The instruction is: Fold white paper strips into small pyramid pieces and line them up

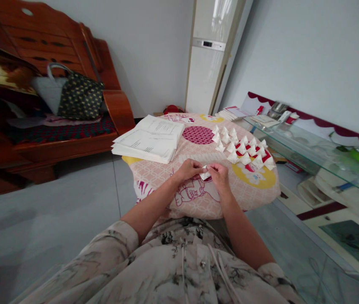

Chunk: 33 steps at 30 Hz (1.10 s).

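Between my two hands is a small folded paper piece (205,175), white and pointed at its lower end. My left hand (189,169) pinches its left side, and my right hand (219,175) grips its right side with the fingertips. Both hands are just above the near part of the cloth-covered table. To the right on the cloth stand several folded white paper pieces (245,158) in rough rows. A stack of printed paper sheets (154,137) lies on the table's left side, beyond my left hand.
The table wears a pink patterned cloth (157,177). A glass-topped cabinet (318,154) runs along the right wall, with small items on it. At the left is a carved wooden sofa (68,145) holding a dark patterned bag (79,97). A tall white air conditioner (203,76) stands behind.
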### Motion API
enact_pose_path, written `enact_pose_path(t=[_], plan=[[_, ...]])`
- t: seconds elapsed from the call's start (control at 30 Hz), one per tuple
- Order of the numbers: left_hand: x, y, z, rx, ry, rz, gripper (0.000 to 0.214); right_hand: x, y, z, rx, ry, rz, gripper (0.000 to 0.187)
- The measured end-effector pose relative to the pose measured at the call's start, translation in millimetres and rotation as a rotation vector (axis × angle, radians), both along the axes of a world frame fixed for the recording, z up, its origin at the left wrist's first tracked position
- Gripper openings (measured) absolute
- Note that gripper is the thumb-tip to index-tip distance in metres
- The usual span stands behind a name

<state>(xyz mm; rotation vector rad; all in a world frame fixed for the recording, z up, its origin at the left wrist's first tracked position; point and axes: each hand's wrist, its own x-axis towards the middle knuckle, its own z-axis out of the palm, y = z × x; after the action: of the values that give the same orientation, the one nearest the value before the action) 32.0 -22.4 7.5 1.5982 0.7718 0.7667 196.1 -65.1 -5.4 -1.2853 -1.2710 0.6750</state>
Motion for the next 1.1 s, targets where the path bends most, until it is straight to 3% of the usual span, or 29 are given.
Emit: enact_pose_path(t=[0.13,0.47,0.57,0.73,1.1], plan=[[-1,-1,0.9,0.028,-0.058,0.024,0.045,0,0,-1.1,0.023,-0.042,0.008,0.02],[2,8,-3.3,0.052,-0.012,0.06,0.032,-2,-2,1.2,0.051,-0.065,0.024,0.018],[4,11,-3.7,0.105,0.007,0.113,0.031,-3,1,-0.2,0.004,0.044,0.045,0.02],[6,13,-4.2,0.161,-0.017,0.236,0.034,-7,2,1.8,-0.195,0.32,0.149,0.027],[4,4,0.9,-0.051,-0.085,0.065,0.037,-4,-3,7.5,-0.276,0.39,0.193,0.023]])
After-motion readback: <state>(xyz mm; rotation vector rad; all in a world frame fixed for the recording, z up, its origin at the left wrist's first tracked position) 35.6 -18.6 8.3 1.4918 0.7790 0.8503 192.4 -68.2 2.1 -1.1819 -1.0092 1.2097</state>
